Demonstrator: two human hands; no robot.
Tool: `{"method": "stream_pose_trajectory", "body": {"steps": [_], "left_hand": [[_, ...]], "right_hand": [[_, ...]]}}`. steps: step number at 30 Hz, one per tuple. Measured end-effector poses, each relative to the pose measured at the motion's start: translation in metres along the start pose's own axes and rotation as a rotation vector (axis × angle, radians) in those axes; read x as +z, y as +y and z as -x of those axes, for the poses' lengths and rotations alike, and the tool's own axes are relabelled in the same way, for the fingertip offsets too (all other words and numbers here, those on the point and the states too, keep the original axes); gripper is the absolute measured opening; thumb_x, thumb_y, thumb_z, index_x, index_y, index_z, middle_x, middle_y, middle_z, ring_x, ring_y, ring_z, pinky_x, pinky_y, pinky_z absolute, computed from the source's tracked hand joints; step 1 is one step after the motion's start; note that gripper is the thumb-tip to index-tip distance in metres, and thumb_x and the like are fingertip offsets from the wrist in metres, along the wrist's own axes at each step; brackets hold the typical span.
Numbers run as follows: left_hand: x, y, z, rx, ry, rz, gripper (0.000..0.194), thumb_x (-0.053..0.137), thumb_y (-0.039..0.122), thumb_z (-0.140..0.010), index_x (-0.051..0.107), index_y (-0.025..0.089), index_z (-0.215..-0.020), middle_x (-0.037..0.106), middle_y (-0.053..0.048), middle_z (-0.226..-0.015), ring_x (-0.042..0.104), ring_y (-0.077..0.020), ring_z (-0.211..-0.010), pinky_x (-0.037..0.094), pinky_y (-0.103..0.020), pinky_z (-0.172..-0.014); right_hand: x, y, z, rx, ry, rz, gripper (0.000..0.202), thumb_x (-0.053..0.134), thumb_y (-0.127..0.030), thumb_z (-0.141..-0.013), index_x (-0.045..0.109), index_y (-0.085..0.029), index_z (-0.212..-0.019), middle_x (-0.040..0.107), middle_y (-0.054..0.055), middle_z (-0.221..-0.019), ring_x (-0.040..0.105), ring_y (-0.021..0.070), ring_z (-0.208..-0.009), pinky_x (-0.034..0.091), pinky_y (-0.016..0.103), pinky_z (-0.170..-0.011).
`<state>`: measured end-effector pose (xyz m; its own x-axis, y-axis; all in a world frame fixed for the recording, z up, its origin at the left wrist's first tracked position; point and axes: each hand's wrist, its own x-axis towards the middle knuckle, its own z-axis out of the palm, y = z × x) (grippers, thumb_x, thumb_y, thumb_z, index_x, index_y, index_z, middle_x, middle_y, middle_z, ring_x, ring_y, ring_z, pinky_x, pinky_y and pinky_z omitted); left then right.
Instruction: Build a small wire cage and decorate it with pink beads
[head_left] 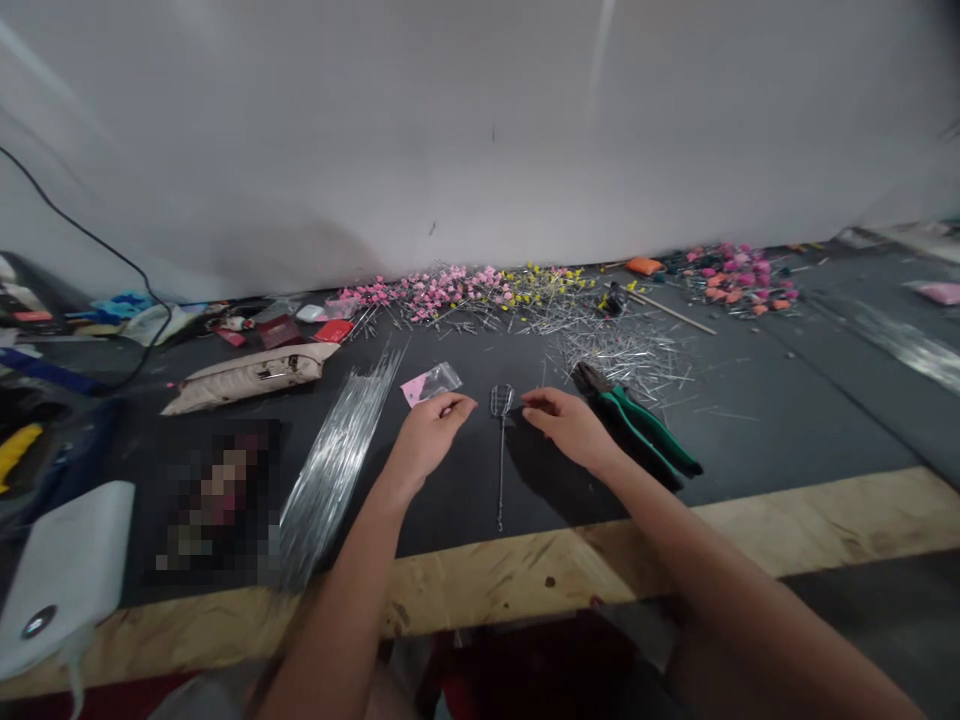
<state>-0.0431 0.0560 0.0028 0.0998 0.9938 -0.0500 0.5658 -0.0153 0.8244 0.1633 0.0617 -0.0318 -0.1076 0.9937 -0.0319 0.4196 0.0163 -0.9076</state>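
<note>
A small wire piece (501, 450) lies on the dark mat between my hands, with a latticed, racket-like head and a thin twisted stem ending in a small loop. My left hand (435, 438) is left of its head, thumb and forefinger pinched together; anything between them is too small to make out. On the other side, my right hand (566, 425) has its thumb and fingers curled into a pinch beside the head, and whether a thin wire is in it is unclear. Green-handled pliers (637, 425) lie just right of that hand. A small clear packet with a pink card (433, 382) rests behind my left hand.
Left lie a bundle of straight wires (337, 445), a long wrapped packet (255, 376) and a white power bank (71, 570). Pink-headed pins (450, 290), yellow-headed pins (551, 285) and loose wires (630, 350) spread along the wall. A wooden edge (510, 575) runs along the front.
</note>
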Motion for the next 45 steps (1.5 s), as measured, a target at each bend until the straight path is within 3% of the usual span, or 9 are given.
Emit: {"method": "stream_pose_trajectory", "body": {"steps": [3, 6, 9, 13, 21, 26, 32, 40, 45], "left_hand": [[0.001, -0.003, -0.002, -0.059, -0.044, 0.074, 0.036, 0.048, 0.048, -0.08, 0.064, 0.017, -0.089, 0.058, 0.001, -0.064, 0.049, -0.0109, -0.052, 0.037, -0.023, -0.051], [0.001, -0.003, 0.0, 0.006, -0.097, 0.046, 0.031, 0.052, 0.045, -0.077, 0.065, 0.019, -0.088, 0.061, 0.0, -0.071, 0.051, -0.0115, -0.057, 0.037, -0.023, -0.054], [0.002, -0.002, 0.0, 0.084, -0.125, -0.055, 0.025, 0.055, 0.039, -0.076, 0.066, 0.019, -0.086, 0.064, -0.001, -0.076, 0.054, -0.0142, -0.066, 0.038, -0.025, -0.06], [0.005, -0.003, -0.001, 0.129, -0.115, -0.113, 0.022, 0.056, 0.036, -0.076, 0.067, 0.02, -0.086, 0.065, -0.002, -0.081, 0.056, -0.0157, -0.072, 0.039, -0.027, -0.066], [0.008, 0.0, 0.0, 0.099, -0.1, -0.158, 0.023, 0.052, 0.036, -0.079, 0.067, 0.02, -0.087, 0.062, -0.001, -0.072, 0.054, -0.0144, -0.065, 0.039, -0.027, -0.061], [0.012, 0.001, 0.003, 0.06, -0.128, -0.002, 0.023, 0.054, 0.036, -0.078, 0.065, 0.019, -0.089, 0.059, 0.0, -0.069, 0.05, -0.0118, -0.059, 0.038, -0.024, -0.054], [0.016, 0.0, 0.005, -0.027, -0.141, 0.156, 0.026, 0.055, 0.035, -0.077, 0.062, 0.017, -0.095, 0.057, 0.001, -0.067, 0.046, -0.0087, -0.051, 0.037, -0.022, -0.049], [0.016, -0.006, 0.002, 0.182, -0.09, -0.233, 0.017, 0.055, 0.03, -0.079, 0.068, 0.021, -0.086, 0.066, -0.003, -0.082, 0.057, -0.0164, -0.075, 0.042, -0.029, -0.07], [0.016, -0.008, 0.006, 0.252, -0.158, -0.406, 0.017, 0.055, 0.031, -0.08, 0.068, 0.023, -0.088, 0.061, -0.004, -0.086, 0.057, -0.0181, -0.08, 0.042, -0.031, -0.074]], "right_hand": [[0.007, 0.003, -0.011, 0.01, 0.08, 0.061, 0.026, 0.054, -0.03, -0.077, 0.061, -0.02, -0.1, 0.066, 0.003, -0.093, 0.059, 0.0159, -0.082, 0.044, 0.028, -0.075], [0.012, 0.001, -0.025, 0.035, 0.139, 0.136, 0.028, 0.056, -0.034, -0.077, 0.061, -0.022, -0.102, 0.065, 0.005, -0.096, 0.058, 0.0192, -0.087, 0.042, 0.031, -0.078], [0.015, -0.004, -0.038, 0.05, 0.133, 0.194, 0.029, 0.065, -0.041, -0.07, 0.065, -0.023, -0.093, 0.063, 0.006, -0.096, 0.057, 0.0221, -0.088, 0.04, 0.032, -0.076], [0.017, -0.007, -0.048, 0.053, 0.085, 0.193, 0.019, 0.07, -0.035, -0.064, 0.066, -0.022, -0.078, 0.062, 0.005, -0.087, 0.056, 0.0192, -0.08, 0.039, 0.028, -0.068], [0.002, 0.002, -0.041, 0.082, -0.077, -0.108, 0.026, 0.064, -0.037, -0.068, 0.055, -0.02, -0.085, 0.05, -0.005, -0.057, 0.046, 0.0089, -0.047, 0.032, 0.019, -0.038], [-0.01, 0.002, -0.027, 0.072, -0.117, -0.29, 0.027, 0.062, -0.038, -0.071, 0.053, -0.02, -0.088, 0.05, -0.006, -0.058, 0.048, 0.0073, -0.048, 0.036, 0.017, -0.038], [-0.002, 0.005, -0.029, 0.074, -0.11, -0.319, 0.023, 0.064, -0.031, -0.069, 0.054, -0.018, -0.085, 0.054, -0.004, -0.059, 0.049, 0.0076, -0.045, 0.039, 0.017, -0.035], [0.002, 0.009, -0.032, 0.053, -0.061, -0.281, 0.021, 0.061, -0.031, -0.073, 0.054, -0.018, -0.087, 0.056, -0.003, -0.061, 0.05, 0.007, -0.041, 0.038, 0.016, -0.029], [0.004, 0.013, -0.034, 0.044, -0.074, -0.267, 0.02, 0.06, -0.032, -0.074, 0.055, -0.018, -0.087, 0.056, -0.005, -0.057, 0.043, 0.0043, -0.033, 0.035, 0.015, -0.027]]}}
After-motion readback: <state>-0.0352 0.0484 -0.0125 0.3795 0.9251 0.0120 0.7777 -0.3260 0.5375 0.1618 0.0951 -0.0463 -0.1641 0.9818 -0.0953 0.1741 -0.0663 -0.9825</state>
